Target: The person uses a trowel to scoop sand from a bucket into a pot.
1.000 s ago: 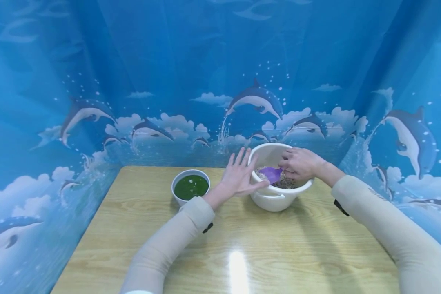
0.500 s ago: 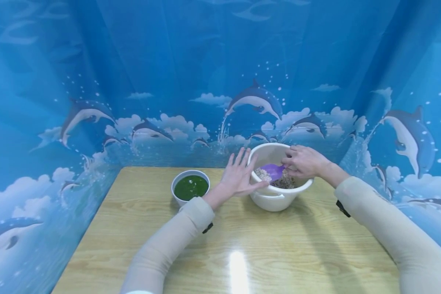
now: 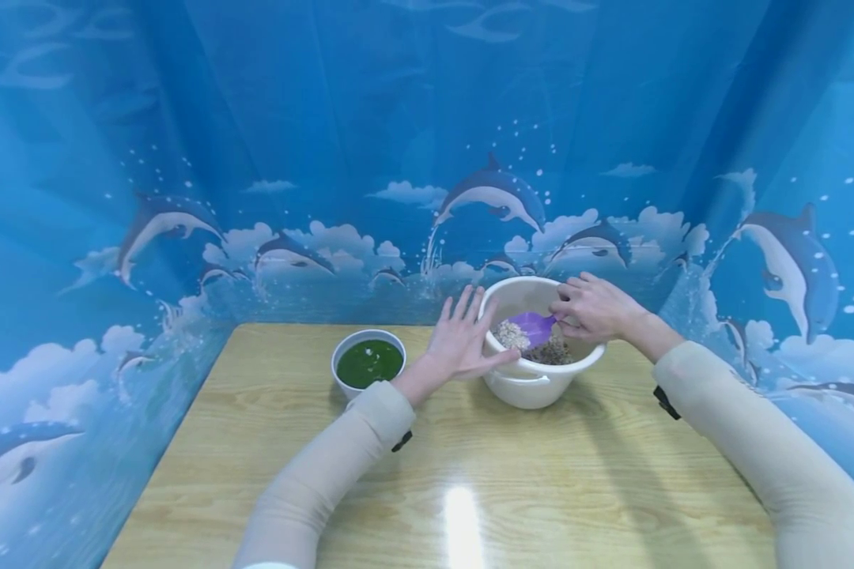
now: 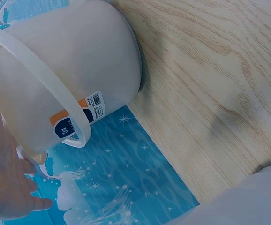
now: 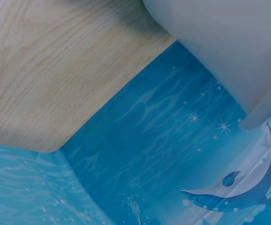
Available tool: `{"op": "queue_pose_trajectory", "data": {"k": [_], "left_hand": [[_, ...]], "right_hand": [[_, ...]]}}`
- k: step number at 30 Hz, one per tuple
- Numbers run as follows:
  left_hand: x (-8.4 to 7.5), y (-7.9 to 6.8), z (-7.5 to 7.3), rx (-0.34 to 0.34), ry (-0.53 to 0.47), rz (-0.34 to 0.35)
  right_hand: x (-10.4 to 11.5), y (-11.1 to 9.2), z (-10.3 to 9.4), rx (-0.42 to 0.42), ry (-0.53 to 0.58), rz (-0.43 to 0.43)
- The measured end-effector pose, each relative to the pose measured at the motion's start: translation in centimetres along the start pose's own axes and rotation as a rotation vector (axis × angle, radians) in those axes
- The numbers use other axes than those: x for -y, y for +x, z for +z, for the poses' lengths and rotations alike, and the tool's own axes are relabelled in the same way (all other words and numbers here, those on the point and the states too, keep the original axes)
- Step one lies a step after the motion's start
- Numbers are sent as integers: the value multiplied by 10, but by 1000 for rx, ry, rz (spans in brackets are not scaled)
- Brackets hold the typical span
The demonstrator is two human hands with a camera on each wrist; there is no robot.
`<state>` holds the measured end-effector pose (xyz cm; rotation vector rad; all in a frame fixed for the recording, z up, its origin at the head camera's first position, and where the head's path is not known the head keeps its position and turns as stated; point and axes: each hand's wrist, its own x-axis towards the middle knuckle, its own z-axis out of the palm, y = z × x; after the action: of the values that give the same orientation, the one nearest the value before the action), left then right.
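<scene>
A white bucket (image 3: 523, 393) holds pale flaky bits and a darker, coarse loose material (image 3: 551, 354). My left hand (image 3: 459, 344) lies against the bucket's left rim with its fingers spread and straight. Inside the bucket, my right hand (image 3: 594, 308) grips the handle of a purple scoop (image 3: 531, 328). The scoop's blade points left over the contents, and pale bits show beside it. In the left wrist view, the bucket wall (image 4: 79, 51) carries a label and a white bail handle (image 4: 46, 77), with my left hand (image 4: 4, 173) at the rim.
Left of the bucket stands a white bowl (image 3: 340, 379) filled with something green bearing small white specks. Both rest on a wood-grain table (image 3: 398, 490). A blue dolphin-print curtain (image 3: 327, 118) hangs behind and at both sides.
My right hand and the purple scoop have shifted slightly right and up within the bucket, showing more of the pale bits. The left hand has stayed at the rim.
</scene>
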<state>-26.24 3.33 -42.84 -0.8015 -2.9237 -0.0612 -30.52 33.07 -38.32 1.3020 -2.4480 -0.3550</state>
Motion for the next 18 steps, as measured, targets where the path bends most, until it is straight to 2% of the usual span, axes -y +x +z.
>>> {"op": "queue_pose_trajectory", "data": {"k": [13, 18], "left_hand": [[0, -1, -1, -1, 1, 3], [0, -1, -3, 2, 5, 4]], "right_hand": [[-1, 4, -6, 11, -41, 9], [-2, 4, -5, -17, -47, 5]]}}
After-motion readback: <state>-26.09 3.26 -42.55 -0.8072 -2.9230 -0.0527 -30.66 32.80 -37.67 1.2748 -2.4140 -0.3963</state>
